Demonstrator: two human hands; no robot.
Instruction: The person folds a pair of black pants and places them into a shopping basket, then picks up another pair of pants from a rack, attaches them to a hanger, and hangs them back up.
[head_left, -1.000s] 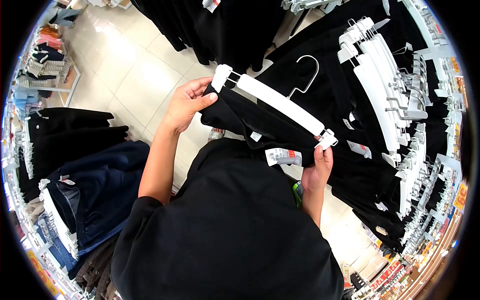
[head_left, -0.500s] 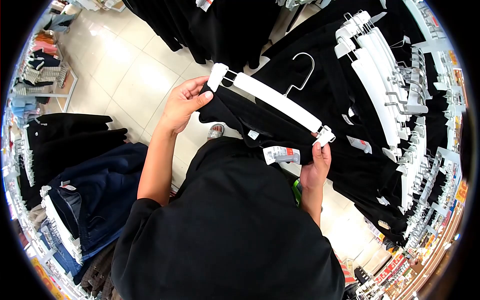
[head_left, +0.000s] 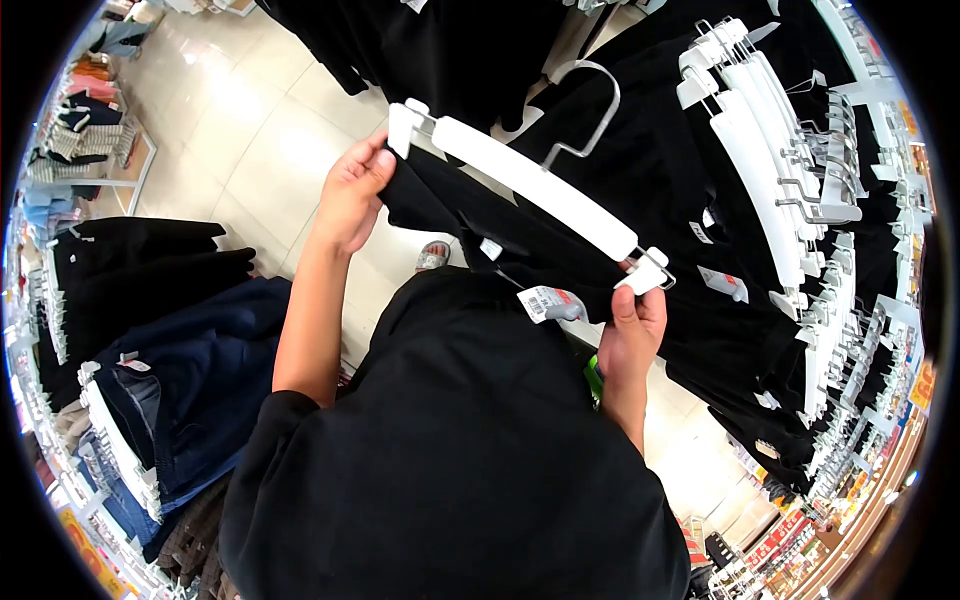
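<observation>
The black garment [head_left: 515, 225] sits just toward 12 o'clock of centre, clipped to the white hanger [head_left: 535, 187]. At its 10 o'clock, the left hand [head_left: 350, 195] pinches one corner; at 4 o'clock, the right hand [head_left: 632, 340] pinches the end by the clip [head_left: 642, 272]. Fabric appears soft, light, limp; grip both hanger-supported ends.
</observation>
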